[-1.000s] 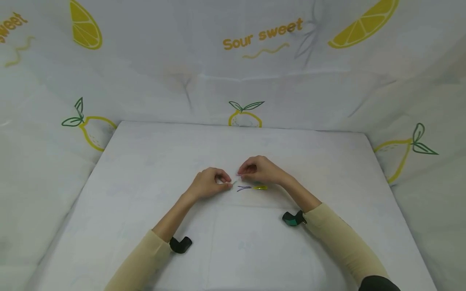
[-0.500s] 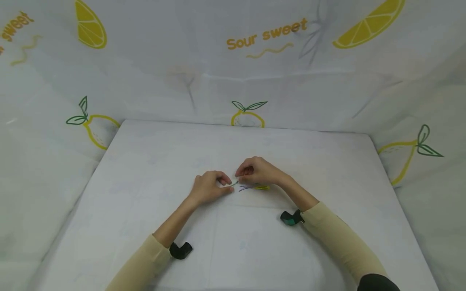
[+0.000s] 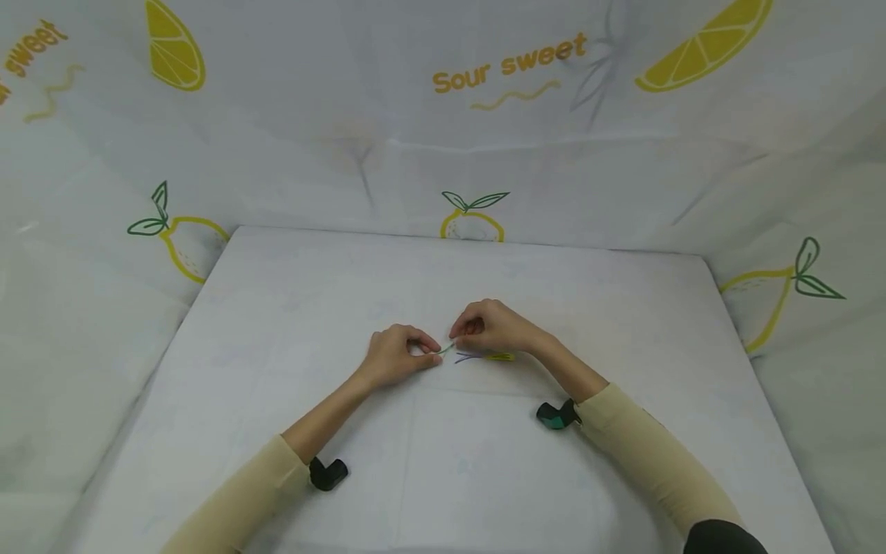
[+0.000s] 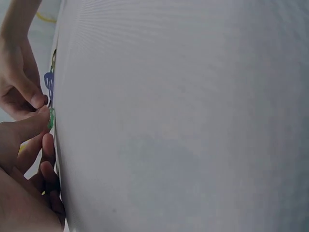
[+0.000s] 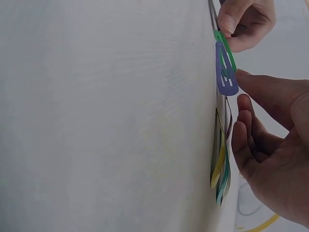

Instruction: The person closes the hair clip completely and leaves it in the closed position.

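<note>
Left hand (image 3: 394, 358) low on the white bench (image 3: 277, 308), thumb and forefinger pinching one end of a green hair clip (image 3: 446, 348); the remaining fingers (image 4: 46, 159) curled loosely beneath. Just right of those fingertips, the same green clip bridging the small gap toward the other hand, slightly tilted. Right hand (image 3: 494, 327) closed at its fingertips over the far end of that clip (the right wrist view shows the thumb tip against a purple clip (image 5: 226, 72) lying over the green one (image 5: 226, 50), so cannot tell exactly which piece is pinched there). Below and right of the right fingers, more clips flat on the bench: a purple one (image 3: 469, 356) and a yellow one (image 3: 500, 356), touching or nearly so, with further coloured clips stacked under them (image 5: 221, 169) in the wrist view.

Judging by look: thin, light, springy snap clips, smooth and painted, likely slippery on the flat faces and prone to flicking away if squeezed on the bowed middle. Best taken by the narrow edges near the rounded end, fingertip to thumb, with light pressure.

Further right, a beige sleeve (image 3: 644, 454) and a dark wrist mount (image 3: 554, 415).
</note>
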Tool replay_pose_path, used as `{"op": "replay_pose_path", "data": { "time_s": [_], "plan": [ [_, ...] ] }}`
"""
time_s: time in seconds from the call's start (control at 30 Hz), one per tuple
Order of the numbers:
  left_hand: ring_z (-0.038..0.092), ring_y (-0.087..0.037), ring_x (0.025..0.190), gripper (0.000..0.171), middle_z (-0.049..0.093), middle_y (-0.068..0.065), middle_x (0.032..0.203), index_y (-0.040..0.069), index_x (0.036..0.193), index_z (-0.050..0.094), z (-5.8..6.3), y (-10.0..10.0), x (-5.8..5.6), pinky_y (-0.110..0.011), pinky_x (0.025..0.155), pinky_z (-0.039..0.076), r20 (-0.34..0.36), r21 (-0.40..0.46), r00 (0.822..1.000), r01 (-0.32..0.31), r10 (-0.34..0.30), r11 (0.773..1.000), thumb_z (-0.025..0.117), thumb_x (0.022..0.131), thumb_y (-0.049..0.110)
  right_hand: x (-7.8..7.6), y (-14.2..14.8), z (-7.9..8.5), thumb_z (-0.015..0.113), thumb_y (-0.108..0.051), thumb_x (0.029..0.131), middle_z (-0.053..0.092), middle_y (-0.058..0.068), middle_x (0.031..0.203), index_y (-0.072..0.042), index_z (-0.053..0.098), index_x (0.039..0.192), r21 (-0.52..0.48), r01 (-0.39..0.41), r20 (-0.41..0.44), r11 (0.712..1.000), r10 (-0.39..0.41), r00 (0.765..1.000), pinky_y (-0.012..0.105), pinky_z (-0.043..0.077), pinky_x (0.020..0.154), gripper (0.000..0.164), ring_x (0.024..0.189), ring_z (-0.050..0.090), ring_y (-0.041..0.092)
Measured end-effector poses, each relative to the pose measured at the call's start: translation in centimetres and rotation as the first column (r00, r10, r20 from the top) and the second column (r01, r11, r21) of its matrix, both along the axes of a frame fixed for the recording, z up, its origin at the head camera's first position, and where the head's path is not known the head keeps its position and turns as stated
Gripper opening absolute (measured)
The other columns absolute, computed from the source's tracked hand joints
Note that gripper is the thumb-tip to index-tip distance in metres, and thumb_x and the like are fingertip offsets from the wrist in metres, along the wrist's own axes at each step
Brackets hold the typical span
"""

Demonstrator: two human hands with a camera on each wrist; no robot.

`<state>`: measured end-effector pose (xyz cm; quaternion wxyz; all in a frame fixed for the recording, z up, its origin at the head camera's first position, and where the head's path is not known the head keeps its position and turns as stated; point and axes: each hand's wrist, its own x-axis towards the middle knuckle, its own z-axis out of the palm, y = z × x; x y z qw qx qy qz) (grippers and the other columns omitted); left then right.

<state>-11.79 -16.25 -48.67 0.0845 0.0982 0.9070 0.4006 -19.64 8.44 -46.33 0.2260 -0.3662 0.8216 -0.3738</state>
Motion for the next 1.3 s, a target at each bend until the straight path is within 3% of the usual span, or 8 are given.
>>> {"op": "replay_pose_path", "data": {
  "time_s": [0.23,0.37,0.87,1.1,1.3],
  "plan": [
    [0.054,-0.007,0.071,0.009,0.082,0.005,0.091,0.021,0.099,0.087,0.03,-0.27,-0.06,-0.032,0.078,0.043,-0.006,-0.004,1.0,0.0,0.0,1.0,0.088,0.091,0.027,-0.04,-0.17,-0.22,0.08,-0.009,0.097,0.078,0.009,0.103,-0.007,0.084,0.106,-0.008,-0.018,-0.024,1.0,0.018,1.0,0.021,0.054,0.081,0.01,0.088,0.064,0.01],
    [0.049,-0.006,0.065,0.006,0.082,0.004,0.089,0.019,0.097,0.086,0.06,-0.32,-0.13,-0.026,0.069,0.039,-0.003,-0.007,1.0,0.001,-0.001,1.0,0.087,0.092,0.023,-0.08,-0.25,-0.41,0.08,-0.009,0.097,0.078,0.01,0.103,-0.006,0.084,0.105,-0.013,-0.028,-0.025,1.0,0.027,0.999,0.021,0.054,0.08,0.009,0.087,0.064,0.01],
    [0.051,-0.008,0.065,0.004,0.079,0.006,0.084,0.02,0.094,0.086,0.32,-0.27,-0.16,-0.029,0.068,0.04,0.003,0.006,1.0,0.005,-0.005,1.0,0.085,0.094,0.024,0.21,-0.42,-0.32,0.08,-0.008,0.097,0.078,0.008,0.101,-0.008,0.083,0.101,-0.007,-0.028,-0.039,1.0,0.028,0.999,0.021,0.055,0.08,0.005,0.087,0.064,0.009],
    [0.052,-0.008,0.068,0.006,0.077,0.003,0.084,0.017,0.093,0.085,0.4,-0.34,0.01,-0.026,0.069,0.041,0.021,0.068,1.0,-0.014,0.013,0.998,0.083,0.096,0.022,0.46,-0.09,-0.24,0.081,-0.008,0.096,0.078,0.007,0.099,-0.008,0.083,0.101,-0.022,-0.008,-0.039,1.0,0.007,0.999,0.021,0.055,0.08,0.005,0.085,0.064,0.009],
    [0.052,-0.009,0.068,0.006,0.079,-0.003,0.087,0.012,0.096,0.086,0.64,-0.51,-0.1,-0.022,0.065,0.042,-0.005,0.14,1.0,0.012,-0.011,0.99,0.081,0.097,0.017,0.62,0.36,-0.24,0.082,-0.009,0.095,0.078,0.006,0.1,-0.009,0.083,0.102,-0.038,0.021,-0.02,0.999,-0.022,1.0,0.021,0.056,0.084,0.006,0.089,0.066,0.012]
  ]
}}
